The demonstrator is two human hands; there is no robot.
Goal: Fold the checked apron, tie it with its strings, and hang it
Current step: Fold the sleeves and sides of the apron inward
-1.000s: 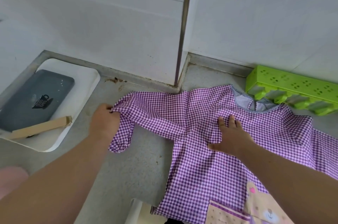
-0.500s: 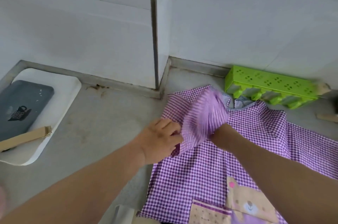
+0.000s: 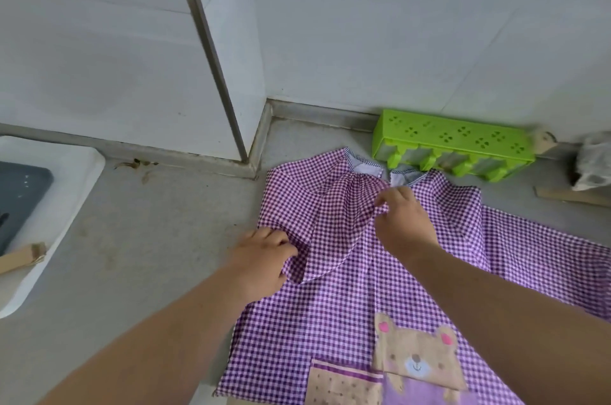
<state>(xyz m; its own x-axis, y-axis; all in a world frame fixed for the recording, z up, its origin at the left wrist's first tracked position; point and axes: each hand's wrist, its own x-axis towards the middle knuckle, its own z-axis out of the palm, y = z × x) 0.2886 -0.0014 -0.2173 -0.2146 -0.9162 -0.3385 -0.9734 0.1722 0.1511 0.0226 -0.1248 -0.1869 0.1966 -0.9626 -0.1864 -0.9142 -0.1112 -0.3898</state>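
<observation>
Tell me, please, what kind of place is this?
Probably a home kitchen or utility corner: a grey counter against white tiled walls, a white tray, and a green plastic rack behind the checked apron.

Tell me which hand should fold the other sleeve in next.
Right, probably. The unfolded sleeve lies spread on the right side of the apron, beside the right hand, which pinches the folded sleeve. The left hand grips that sleeve's cuff at the far edge and could pin it.

A home kitchen or utility corner, by the look: a grey stone table (image 3: 139, 249) against white tiled walls (image 3: 380, 40), a green plastic rack (image 3: 456, 136) beyond the hands, a white tray (image 3: 49, 206) far left.
</observation>
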